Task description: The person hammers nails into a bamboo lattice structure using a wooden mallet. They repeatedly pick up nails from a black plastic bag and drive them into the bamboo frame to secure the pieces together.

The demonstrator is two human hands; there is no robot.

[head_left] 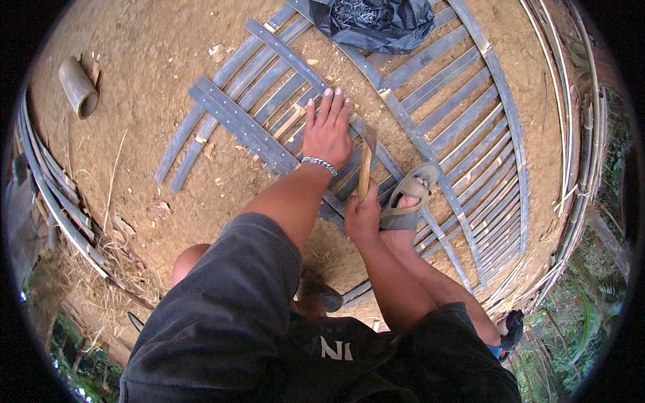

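head: left camera of your pair | worn on your head, upright | faces steeply down past your dark shirt, lower centre | near, your left hand and right hand mid-frame | wide fisheye

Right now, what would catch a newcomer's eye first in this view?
Probably the grey slatted panels, spread over bare earth from the centre to the right. In the middle, the person's left grip lies flat on the slats, while the right grip, just below and to its right, holds a wooden-handled tool. At the top sits a black plastic bag with thin nail-like pieces inside.
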